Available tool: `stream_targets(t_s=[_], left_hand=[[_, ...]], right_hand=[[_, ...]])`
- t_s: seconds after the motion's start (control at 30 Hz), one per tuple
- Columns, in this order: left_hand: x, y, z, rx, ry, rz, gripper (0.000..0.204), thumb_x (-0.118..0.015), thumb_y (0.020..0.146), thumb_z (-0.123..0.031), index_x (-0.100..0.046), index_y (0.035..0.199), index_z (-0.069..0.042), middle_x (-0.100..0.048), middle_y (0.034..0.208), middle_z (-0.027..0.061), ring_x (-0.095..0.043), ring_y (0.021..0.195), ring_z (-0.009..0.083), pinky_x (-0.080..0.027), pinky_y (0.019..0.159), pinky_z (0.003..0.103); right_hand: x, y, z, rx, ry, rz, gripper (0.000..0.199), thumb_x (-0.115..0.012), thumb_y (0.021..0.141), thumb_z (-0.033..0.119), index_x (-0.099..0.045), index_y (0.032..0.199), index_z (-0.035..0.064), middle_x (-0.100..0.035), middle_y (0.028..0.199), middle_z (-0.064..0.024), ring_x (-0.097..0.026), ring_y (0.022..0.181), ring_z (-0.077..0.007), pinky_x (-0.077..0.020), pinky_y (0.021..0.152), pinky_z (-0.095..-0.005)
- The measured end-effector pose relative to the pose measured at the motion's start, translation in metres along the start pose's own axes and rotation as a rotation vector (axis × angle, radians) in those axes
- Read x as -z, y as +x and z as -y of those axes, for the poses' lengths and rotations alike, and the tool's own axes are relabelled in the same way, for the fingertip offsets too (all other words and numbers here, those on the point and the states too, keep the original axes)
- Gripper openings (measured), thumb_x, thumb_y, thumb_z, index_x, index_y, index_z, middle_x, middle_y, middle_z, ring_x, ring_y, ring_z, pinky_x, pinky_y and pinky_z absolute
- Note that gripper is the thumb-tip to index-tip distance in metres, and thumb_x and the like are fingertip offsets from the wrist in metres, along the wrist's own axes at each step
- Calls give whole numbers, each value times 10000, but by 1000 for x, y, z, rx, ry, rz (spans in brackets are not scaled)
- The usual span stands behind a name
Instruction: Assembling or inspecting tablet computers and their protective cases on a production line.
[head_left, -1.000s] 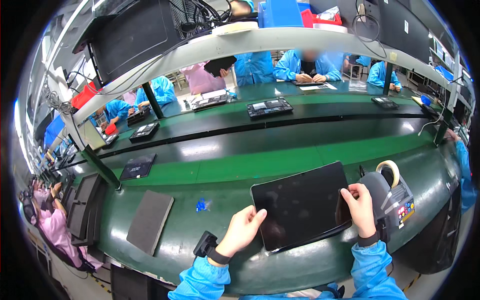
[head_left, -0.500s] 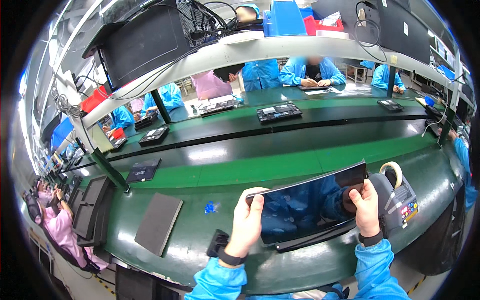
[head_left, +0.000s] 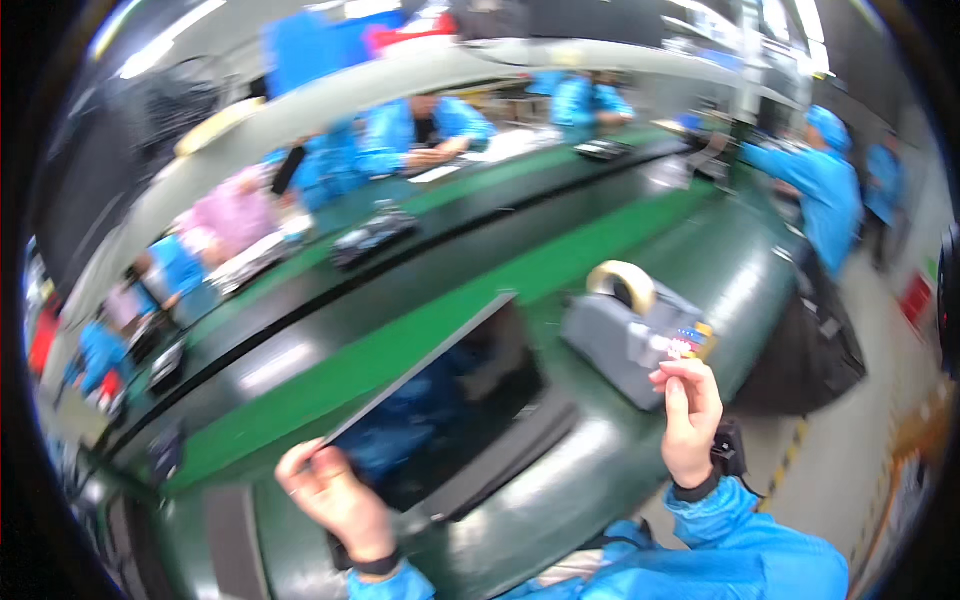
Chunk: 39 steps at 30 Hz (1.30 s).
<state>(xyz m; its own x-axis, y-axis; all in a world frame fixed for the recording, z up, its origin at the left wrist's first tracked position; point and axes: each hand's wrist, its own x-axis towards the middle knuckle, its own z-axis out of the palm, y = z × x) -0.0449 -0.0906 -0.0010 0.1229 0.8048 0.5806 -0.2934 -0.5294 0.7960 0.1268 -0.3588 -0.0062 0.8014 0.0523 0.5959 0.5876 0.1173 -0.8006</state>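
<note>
A glossy black laptop screen [head_left: 450, 400] with a dark bar along its near edge is tilted above the green bench. My left hand [head_left: 340, 500] grips its left corner, thumb and fingers closed on the edge. My right hand [head_left: 690, 420] is off the screen, in front of the grey tape dispenser [head_left: 620, 350], with fingertips and thumb drawn together near its buttons. Blur hides whether anything is between them. A roll of pale tape [head_left: 625, 283] stands in the top of the dispenser.
A dark flat panel [head_left: 235, 540] lies on the bench at near left. Partly disassembled laptops [head_left: 375, 238] sit along the far line, where people in blue and pink work. A black bag-like cover [head_left: 800, 350] hangs by the bench's right end.
My view has swung right. My right hand has let go of the screen's right side and moved to the tape dispenser's front; my left hand still holds the screen, now more steeply slanted.
</note>
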Motion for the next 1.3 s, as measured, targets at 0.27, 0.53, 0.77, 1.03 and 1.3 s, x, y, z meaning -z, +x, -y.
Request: stream_targets(t_s=[0.27, 0.53, 0.77, 1.03, 1.3], left_hand=[[-8, -15, 16, -56, -176, 43, 99, -517, 983, -196, -514, 1040, -115, -497, 753, -40, -410, 598, 40, -318, 528, 185], [1, -19, 11, -21, -135, 17, 79, -528, 977, -184, -505, 1027, -126, -459, 748, -50, -400, 606, 34, -311, 519, 178], [-6, -18, 15, 13, -227, 78, 116, -573, 945, -124, -505, 1036, -104, -470, 813, -47, -402, 652, 34, -326, 567, 174], [1, -15, 9, 57, -323, 91, 183, -612, 909, -59, -506, 1055, -29, -560, 973, 41, -529, 854, 101, -433, 793, 235], [-1, -16, 9, 64, -317, 95, 165, -599, 914, -41, -516, 1055, -29, -561, 966, 32, -530, 837, 90, -434, 760, 217]], right_hand=[[126, -8, -79, -681, 10, -259, 220, -493, 954, 251, -571, 948, 46, -587, 772, -34, -508, 594, -79, -406, 502, -205], [100, 13, -70, -419, -199, -18, 210, -609, 898, 192, -625, 935, -14, -673, 813, -68, -597, 699, -113, -471, 651, -260], [40, 86, 54, 484, -463, 160, 74, -557, 877, 68, -505, 920, 39, -483, 947, -69, -492, 840, -164, -415, 767, -270], [-170, 73, 129, 1199, -314, 1177, 196, -641, 723, 133, -547, 865, 36, -518, 992, -126, -510, 960, -297, -415, 834, -389], [-205, 62, 115, 1366, -501, 1262, 149, -623, 755, 173, -579, 832, 53, -501, 929, -70, -490, 952, -218, -387, 833, -327]])
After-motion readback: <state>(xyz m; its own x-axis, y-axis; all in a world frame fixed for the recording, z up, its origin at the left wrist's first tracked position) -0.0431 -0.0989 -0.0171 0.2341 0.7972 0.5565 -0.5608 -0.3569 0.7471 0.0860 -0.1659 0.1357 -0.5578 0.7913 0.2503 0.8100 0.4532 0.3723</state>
